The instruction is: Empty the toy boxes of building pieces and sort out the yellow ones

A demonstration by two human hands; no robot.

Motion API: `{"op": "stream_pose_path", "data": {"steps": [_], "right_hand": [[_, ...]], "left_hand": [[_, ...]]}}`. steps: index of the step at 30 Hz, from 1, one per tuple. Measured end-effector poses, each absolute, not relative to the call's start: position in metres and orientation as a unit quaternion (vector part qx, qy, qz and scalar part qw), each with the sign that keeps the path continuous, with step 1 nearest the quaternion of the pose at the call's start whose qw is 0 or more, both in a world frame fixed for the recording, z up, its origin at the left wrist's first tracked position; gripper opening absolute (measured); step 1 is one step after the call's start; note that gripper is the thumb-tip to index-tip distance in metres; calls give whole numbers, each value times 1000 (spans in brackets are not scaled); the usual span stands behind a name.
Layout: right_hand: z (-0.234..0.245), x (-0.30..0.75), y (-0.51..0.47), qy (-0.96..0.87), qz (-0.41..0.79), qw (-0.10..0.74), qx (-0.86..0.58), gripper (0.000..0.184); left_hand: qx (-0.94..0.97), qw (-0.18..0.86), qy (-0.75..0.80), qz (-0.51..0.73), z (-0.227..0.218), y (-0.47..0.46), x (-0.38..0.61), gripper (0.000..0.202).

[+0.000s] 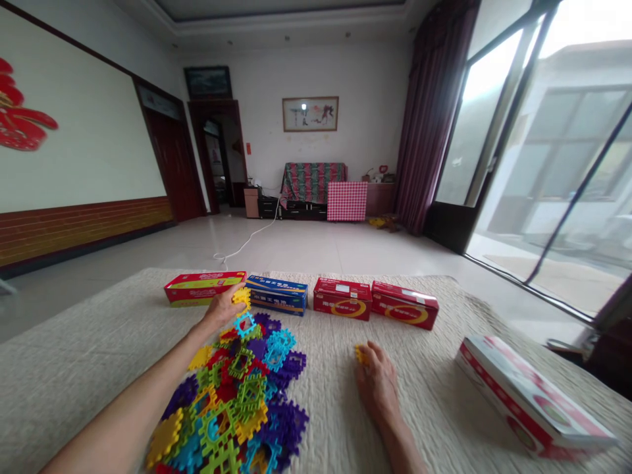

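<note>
The left hand [224, 308] is clenched, grasping a yellow spiky-edged plastic building piece [241, 297] at the far edge of a loose heap of multicoloured waffle-shaped plastic building pieces [232, 395]. The right hand [378, 385] sits low on the surface, well right of the heap, fingers curled, grasping a small yellow plastic piece [362, 355]. The heap is purple, blue, green, yellow and red pieces, overlapping, on a cream quilted cover [424, 388]. Beyond the heap stands a row of boxes: a red-and-yellow cardboard box [203, 288], a blue-and-yellow cardboard box [276, 294], and two red cardboard boxes [342, 298] [405, 304] with yellow oval markings. Far right of the heap, a large white-and-red cardboard box [533, 395] lies tilted on the cover. Well past the heap, a white cable [247, 243] runs across a pale tiled floor [320, 250].
</note>
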State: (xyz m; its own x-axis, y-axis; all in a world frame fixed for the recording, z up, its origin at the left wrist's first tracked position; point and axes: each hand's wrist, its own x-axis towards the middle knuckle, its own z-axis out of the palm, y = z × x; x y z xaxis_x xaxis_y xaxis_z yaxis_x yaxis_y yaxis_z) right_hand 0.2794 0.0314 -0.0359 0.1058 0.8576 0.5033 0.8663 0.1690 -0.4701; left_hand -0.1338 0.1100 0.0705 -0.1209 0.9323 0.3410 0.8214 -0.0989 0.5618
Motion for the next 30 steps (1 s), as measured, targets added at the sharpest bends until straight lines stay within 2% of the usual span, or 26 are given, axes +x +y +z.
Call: {"op": "stream_pose_path", "data": {"steps": [3,9,11,13,15,18,20,22,24,26,30], "right_hand": [[-39,280,33,-669,-20,367,-646,38],[-38,279,34,-647,-35,374,-663,36],[-37,281,34,-646,-25,382,-660,35],[-36,285,35,-638,-10,403,-656,36],[-37,288,36,-621,7,433,-654,36],[-37,292,38,-596,27,471,-650,34],[-35,292,38,-587,27,491,-643,34],[-30,290,37,-588,15,515,-623,33],[-23,285,34,-607,6,530,-592,31],[-17,280,29,-649,12,512,-562,28],[-12,271,20,-727,53,401,-555,27]], "left_hand": [[696,7,647,310,79,105,-125,50],[631,-14,683,367,98,101,-94,51],[619,36,695,365,101,100,-70,53],[665,132,653,337,100,98,-37,53],[703,178,612,316,92,95,3,49],[735,228,567,295,76,94,61,50],[743,246,553,286,70,92,88,60],[738,256,551,292,71,88,99,68],[730,275,542,311,76,80,93,67],[724,292,528,333,83,68,69,59],[684,255,569,378,83,38,-13,52]]}}
